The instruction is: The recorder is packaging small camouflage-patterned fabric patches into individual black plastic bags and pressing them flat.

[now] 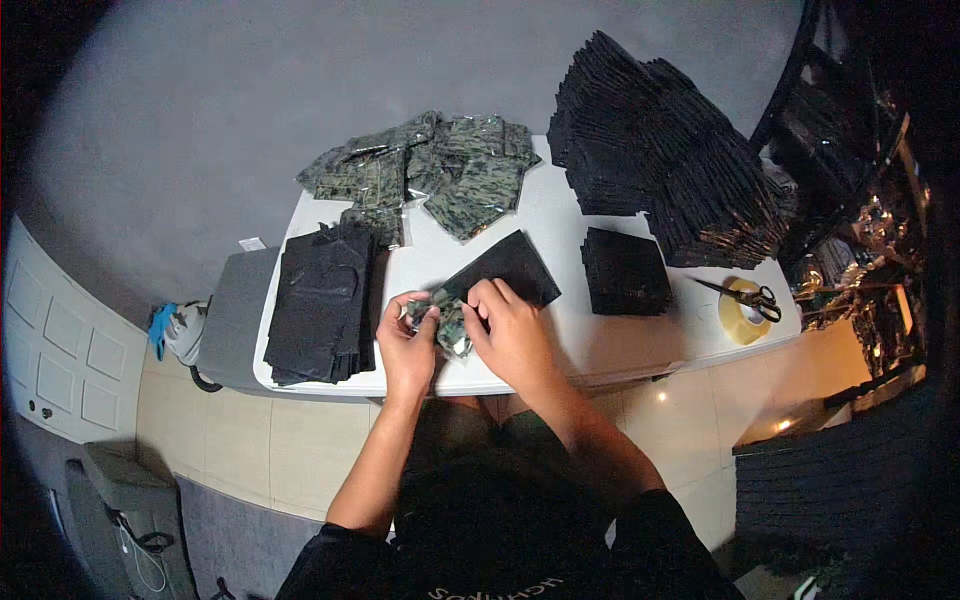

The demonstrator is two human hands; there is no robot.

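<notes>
Both hands meet near the table's front edge over a small camouflage-patterned packet [455, 325] in shiny clear plastic. My left hand [408, 345] grips its left side with thumb and fingers. On its right side, the curled fingers of my right hand [508, 330] pinch the plastic. Partly under the hands lies a flat black folded piece [515, 265], perhaps a bag; its near corner is covered. Behind it, several camouflage packets [470, 170] in clear plastic are heaped at the table's far edge.
On the white table [560, 340], a black stack [320, 300] stands left and a smaller black stack [622, 270] right. Large black piles [660, 140] fill the back right. Black-handled scissors [755, 300] rest on a yellowish tape roll [738, 325]. A grey chair [235, 310] adjoins the left side.
</notes>
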